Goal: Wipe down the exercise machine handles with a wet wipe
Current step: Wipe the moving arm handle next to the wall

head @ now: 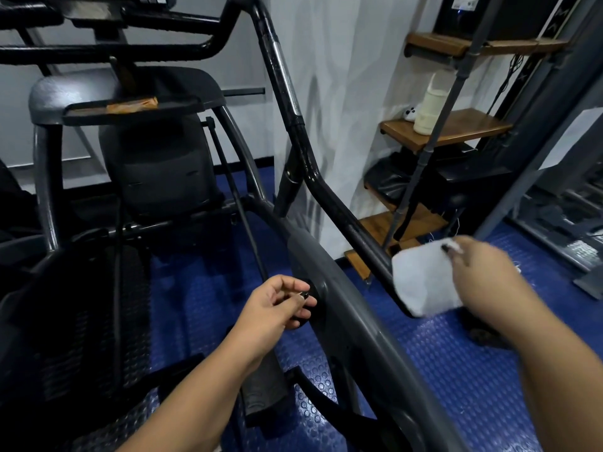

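White wipe (422, 282) pinched in right hand (483, 272), against black handle (357, 234).

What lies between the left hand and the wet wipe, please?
In the head view, the machine's grey frame rail crosses between the left hand and the wet wipe, with the black handle bar just beside the wipe.

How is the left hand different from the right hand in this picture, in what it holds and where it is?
The right hand pinches the white wipe; the left hand seems to hold nothing, its fingers loosely curled. The right hand is beside the black handle bar; the left hand is by the grey frame rail. Both are bare and reach forward over the blue floor.
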Demonstrator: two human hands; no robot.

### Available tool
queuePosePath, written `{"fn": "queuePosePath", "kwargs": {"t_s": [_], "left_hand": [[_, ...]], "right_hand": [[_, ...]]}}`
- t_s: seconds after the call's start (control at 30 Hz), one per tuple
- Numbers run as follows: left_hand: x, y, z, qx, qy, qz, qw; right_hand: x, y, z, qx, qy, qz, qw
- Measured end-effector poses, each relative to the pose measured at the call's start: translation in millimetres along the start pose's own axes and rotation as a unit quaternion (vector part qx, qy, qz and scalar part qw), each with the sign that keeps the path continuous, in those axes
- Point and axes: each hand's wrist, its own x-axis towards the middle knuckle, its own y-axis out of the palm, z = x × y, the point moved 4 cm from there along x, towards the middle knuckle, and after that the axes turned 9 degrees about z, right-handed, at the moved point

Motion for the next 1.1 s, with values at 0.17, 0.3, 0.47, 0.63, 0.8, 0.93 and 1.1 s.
{"fn": "queuePosePath", "kwargs": {"t_s": [0.17, 0.3, 0.47, 0.63, 0.8, 0.93, 1.1], "left_hand": [[0, -2, -1, -0.009, 0.002, 0.002, 1.0], [0, -4, 0, -0.005, 0.004, -0.002, 1.0], [0, -7, 1, -0.013, 0.004, -0.005, 1.0], [-1, -9, 7, -0.01, -0.003, -0.008, 1.0], [-3, -13, 12, -0.011, -0.01, -0.012, 1.0], [-3, -12, 15, -0.009, -0.016, -0.019, 1.0], [-1, 2, 14, -0.013, -0.017, 0.001, 1.0]], "right_hand": [[-18, -31, 30, 0.045, -0.074, -0.093, 0.992], [-26, 20, 39, 0.002, -0.055, 0.066, 0.996], [-23, 33, 27, 0.049, -0.041, 0.147, 0.987], [19, 17, 10, 0.073, -0.059, 0.074, 0.993], [35, 69, 12, 0.067, -0.029, 0.259, 0.963], [45, 75, 21, 0.109, 0.013, 0.221, 0.969], [21, 79, 37, -0.143, 0.011, 0.054, 0.988]]}}
